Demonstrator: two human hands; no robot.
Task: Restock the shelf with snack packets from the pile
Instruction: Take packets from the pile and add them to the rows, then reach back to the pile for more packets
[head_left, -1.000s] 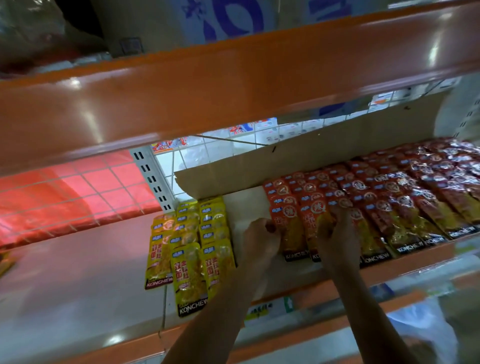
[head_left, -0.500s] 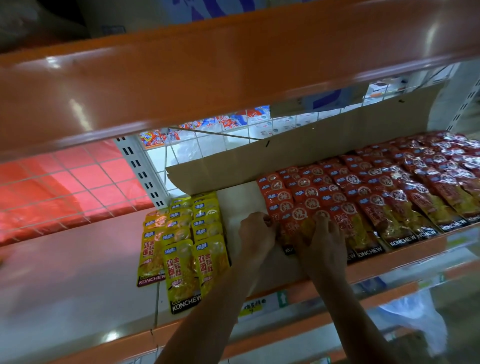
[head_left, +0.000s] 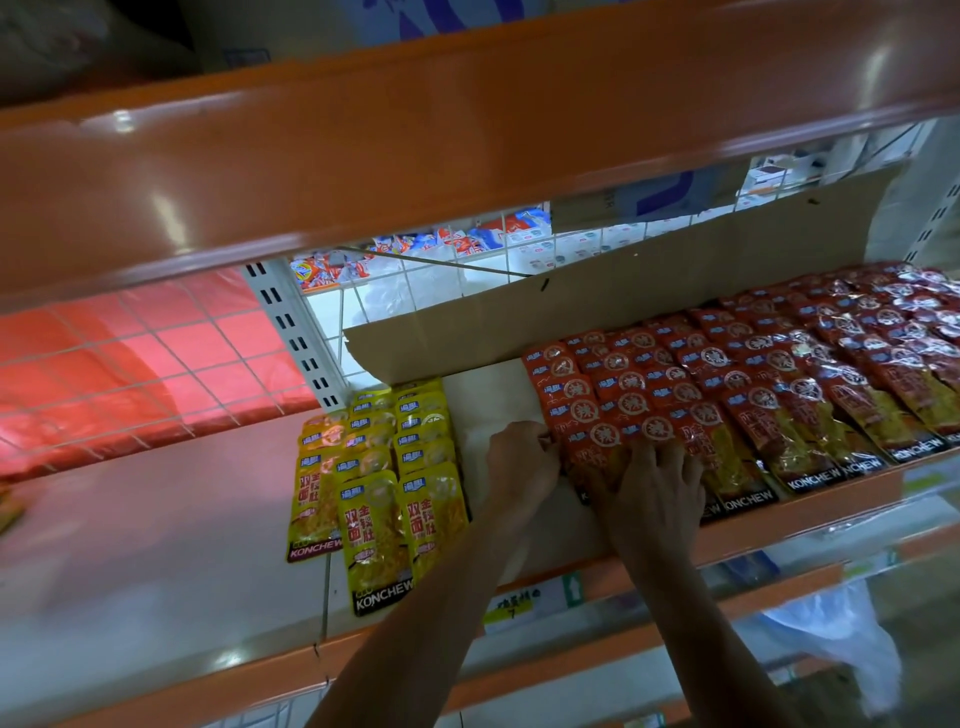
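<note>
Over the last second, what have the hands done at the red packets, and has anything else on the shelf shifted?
The right hand slid down from the packet tops and now lies flat on the front of the leftmost red packets. The left hand stayed pinching that row's left edge. The yellow packets, the bare gap between the colours and the cardboard backing look unchanged; the camera itself shifted.

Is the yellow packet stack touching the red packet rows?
Apart. The head view shows bare shelf between the yellow packet stack and the red packet rows.

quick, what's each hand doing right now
Left hand: fingers curled, pinching the edge of the red packets.
Right hand: open, flat, pressing down on the same packets.
</note>
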